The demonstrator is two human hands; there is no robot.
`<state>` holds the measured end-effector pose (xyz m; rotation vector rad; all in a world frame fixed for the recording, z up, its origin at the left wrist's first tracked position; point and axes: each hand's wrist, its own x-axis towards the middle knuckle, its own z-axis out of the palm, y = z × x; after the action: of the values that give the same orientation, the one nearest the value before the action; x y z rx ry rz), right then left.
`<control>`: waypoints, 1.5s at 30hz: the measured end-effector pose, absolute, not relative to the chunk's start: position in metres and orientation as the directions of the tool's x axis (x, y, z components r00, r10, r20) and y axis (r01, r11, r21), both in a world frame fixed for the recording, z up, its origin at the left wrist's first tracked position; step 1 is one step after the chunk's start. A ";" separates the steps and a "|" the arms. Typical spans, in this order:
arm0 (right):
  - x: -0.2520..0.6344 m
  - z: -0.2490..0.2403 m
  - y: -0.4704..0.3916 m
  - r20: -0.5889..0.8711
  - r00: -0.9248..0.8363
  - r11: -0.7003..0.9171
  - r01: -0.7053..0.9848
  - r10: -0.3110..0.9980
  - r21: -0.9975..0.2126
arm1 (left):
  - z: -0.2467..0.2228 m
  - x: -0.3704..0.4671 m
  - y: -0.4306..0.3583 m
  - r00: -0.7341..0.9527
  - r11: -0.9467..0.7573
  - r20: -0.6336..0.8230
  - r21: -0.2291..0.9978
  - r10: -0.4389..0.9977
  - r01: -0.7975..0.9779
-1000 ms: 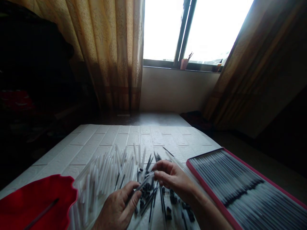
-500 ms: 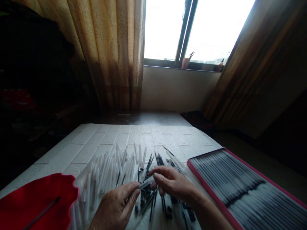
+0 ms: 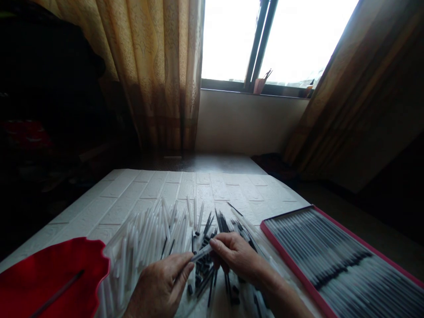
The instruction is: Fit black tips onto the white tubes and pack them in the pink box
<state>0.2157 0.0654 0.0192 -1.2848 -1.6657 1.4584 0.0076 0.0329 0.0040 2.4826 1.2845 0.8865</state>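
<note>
Near the bottom middle, my left hand [image 3: 162, 282] pinches a translucent pen barrel [image 3: 201, 253] between thumb and fingers. My right hand [image 3: 233, 256] closes its thumb and fingertips on the barrel's other end; whether a smaller part is in that grip is hidden. Beneath both hands are many small black caps [image 3: 202, 269] and dark pen refills [image 3: 222, 221] with pointed tips. Just left of them lies a heap of empty-looking clear barrels [image 3: 149, 234].
A red scalloped bowl [image 3: 66, 256] at the lower left holds one pen [image 3: 59, 291]. On the right, a pink-edged box [image 3: 285, 251] is filled with rows of pens [image 3: 331, 247]. A white brick-patterned cover [image 3: 185, 185] spreads over the table, below a curtained window [image 3: 232, 39].
My right fingers have closed from a looser, raised pose onto the barrel's end. My left hand keeps its hold almost unmoved. The view has shifted slightly.
</note>
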 end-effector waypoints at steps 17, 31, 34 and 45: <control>0.208 0.015 0.062 -0.211 -0.348 -0.138 0.222 0.914 -0.965 | -0.008 0.003 0.032 0.436 -0.582 0.401 0.393 0.805 0.713; 0.205 0.009 0.062 -0.200 -0.336 -0.130 0.219 0.921 -0.967 | -0.008 0.004 0.032 0.395 -0.565 0.424 0.430 0.815 0.705; 0.207 0.011 0.062 -0.183 -0.336 -0.108 0.231 0.924 -0.967 | -0.005 0.005 0.033 0.393 -0.562 0.414 0.462 0.821 0.687; 0.227 0.020 0.072 -0.067 -0.179 -0.040 0.151 0.982 -0.988 | -0.006 0.001 0.040 0.421 -0.593 0.432 0.437 0.798 0.676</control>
<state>0.2270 0.0717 0.0201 -1.2667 -1.4313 1.3131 0.0012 0.0404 -0.0057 2.4771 1.3027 0.9163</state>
